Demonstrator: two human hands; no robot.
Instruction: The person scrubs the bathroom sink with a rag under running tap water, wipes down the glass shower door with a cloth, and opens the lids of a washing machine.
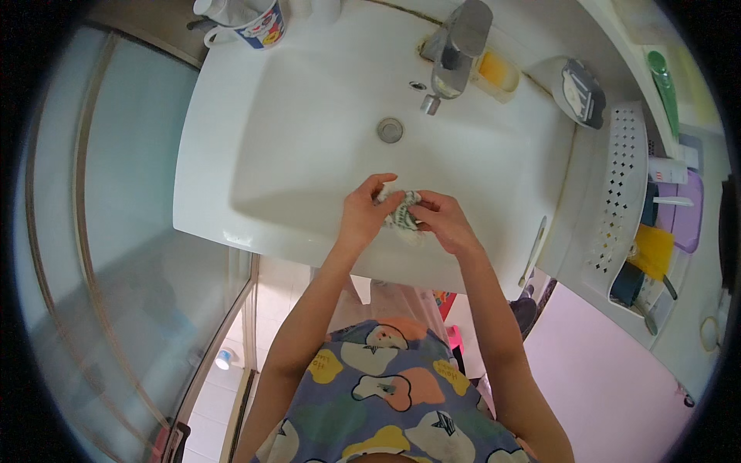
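Observation:
My left hand [363,214] and my right hand [448,223] meet over the near side of a white washbasin [204,154]. Between them is a small bunched cloth [404,218], white with a dark green pattern; its exact kind is hard to make out. Fingers of both hands pinch it, the left thumb pressing from one side and the right thumb from the other. A pale end of the cloth hangs below the fingers. The drain [390,130] lies beyond the hands, under the chrome faucet [455,58].
A soap dish with an orange bar [494,71] stands right of the faucet. A printed mug [261,29] sits at the far left corner. On the rim at right lies a toothbrush [532,251]. A white perforated basket [621,177] borders the right; a glass shower door [131,170] the left.

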